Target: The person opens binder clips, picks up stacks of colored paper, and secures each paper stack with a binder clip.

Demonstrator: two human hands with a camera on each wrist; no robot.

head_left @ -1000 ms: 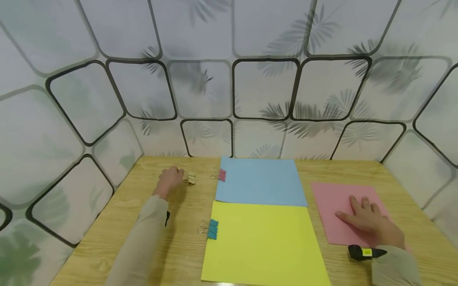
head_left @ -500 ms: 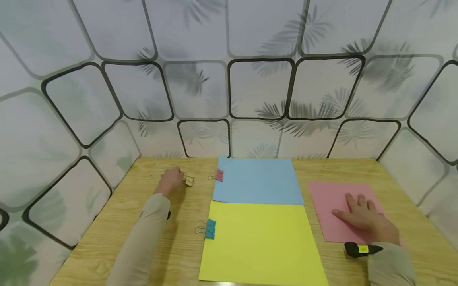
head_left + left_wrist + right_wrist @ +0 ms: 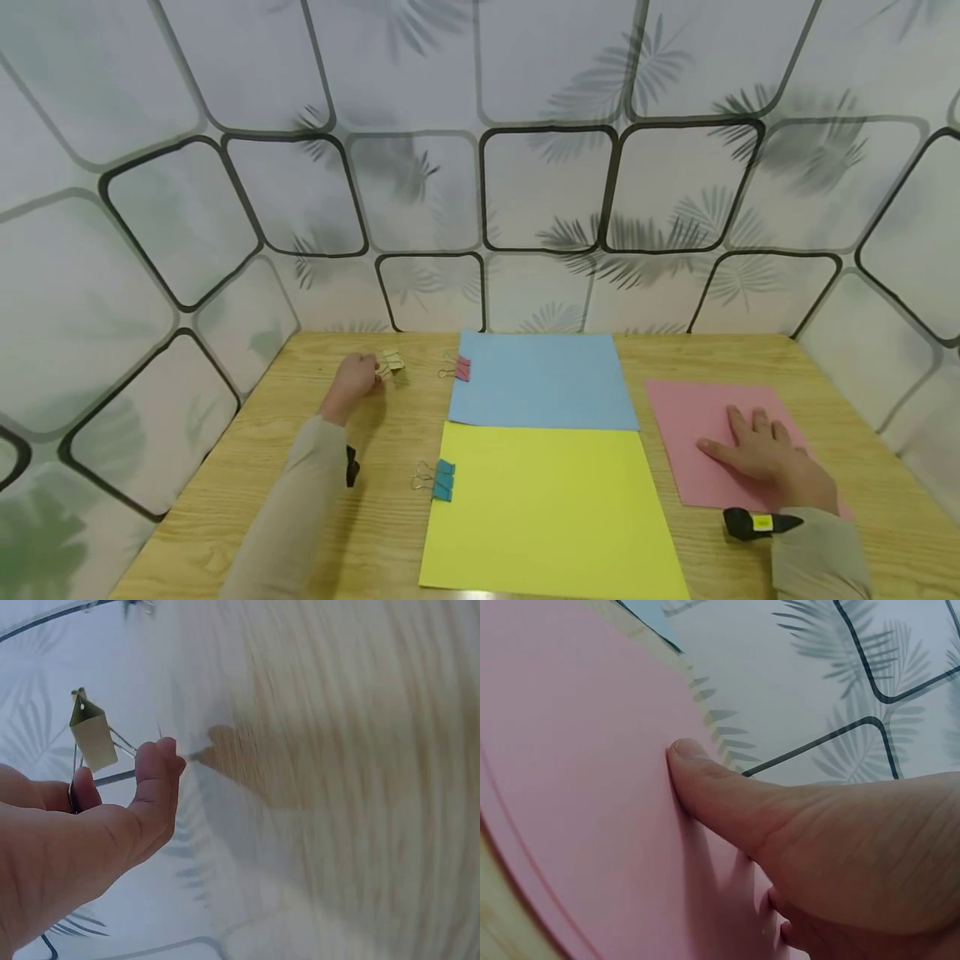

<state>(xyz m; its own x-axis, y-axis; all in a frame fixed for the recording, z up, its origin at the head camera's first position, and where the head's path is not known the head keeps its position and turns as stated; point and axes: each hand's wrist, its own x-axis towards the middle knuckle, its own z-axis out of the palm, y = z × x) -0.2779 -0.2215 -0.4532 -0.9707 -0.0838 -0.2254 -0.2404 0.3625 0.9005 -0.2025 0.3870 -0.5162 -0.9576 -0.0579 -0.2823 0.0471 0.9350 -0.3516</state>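
Observation:
My left hand [image 3: 354, 382] pinches a pale yellow binder clip [image 3: 393, 360] by its wire handles, at the left back of the table. In the left wrist view the binder clip's body [image 3: 95, 741] points away from the fingers, raised off the wood. My right hand [image 3: 765, 458] lies flat with spread fingers on a pink sheet [image 3: 693, 425] at the right. The right wrist view has the thumb pressing on the pink sheet [image 3: 592, 780]; the other fingers are mostly hidden there.
A blue sheet [image 3: 543, 379] with a pink binder clip [image 3: 462, 367] on its left edge lies at the back. In front lies a yellow sheet [image 3: 551, 508] with a blue binder clip [image 3: 443, 481]. A patterned wall [image 3: 547, 192] borders the wooden table [image 3: 390, 533].
The left hand has raised the pale yellow binder clip slightly, and the clip has turned in its fingers. The right hand has stayed on the pink sheet.

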